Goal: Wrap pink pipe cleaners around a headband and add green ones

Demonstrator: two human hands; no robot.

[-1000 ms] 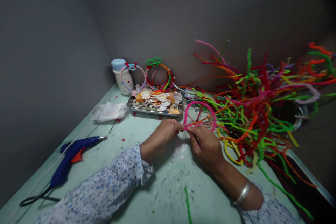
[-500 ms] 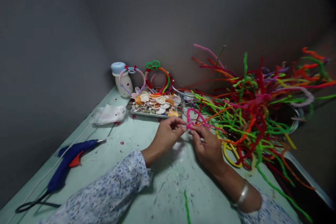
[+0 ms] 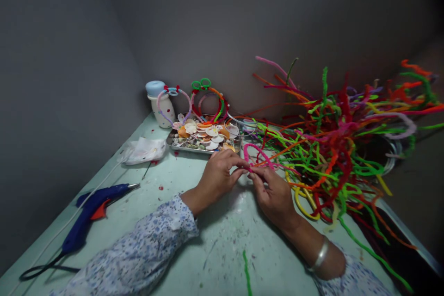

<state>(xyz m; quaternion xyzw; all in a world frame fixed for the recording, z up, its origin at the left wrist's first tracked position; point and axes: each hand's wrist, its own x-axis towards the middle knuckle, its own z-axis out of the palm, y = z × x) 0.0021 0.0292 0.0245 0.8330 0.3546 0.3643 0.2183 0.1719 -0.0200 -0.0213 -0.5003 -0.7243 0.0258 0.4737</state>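
Observation:
A bright pink pipe cleaner (image 3: 258, 147), bent into a loop, is pinched between my two hands above the middle of the table. My left hand (image 3: 221, 175) grips it with thumb and index finger from the left. From the right, my right hand (image 3: 274, 196) pinches it too, so the fingertips of both hands nearly meet. The pink loop stands up behind my fingers, and the part between the fingertips is mostly hidden. Just beyond my left hand lies a metal tray (image 3: 189, 150) heaped with shells (image 3: 208, 135).
Tangled colourful pipe cleaners (image 3: 333, 148) spread over the right side. A blue glue gun (image 3: 92, 212) with a cord lies at left, near a plastic packet (image 3: 145, 150). Behind stand a white bottle (image 3: 163, 108) and decorated headbands (image 3: 210, 101). A green piece (image 3: 246, 273) lies in front.
My left hand has shifted slightly, its fingers now bent further over the pink pipe cleaner. The loop has tilted a little to the left and down. My right hand stays almost in place.

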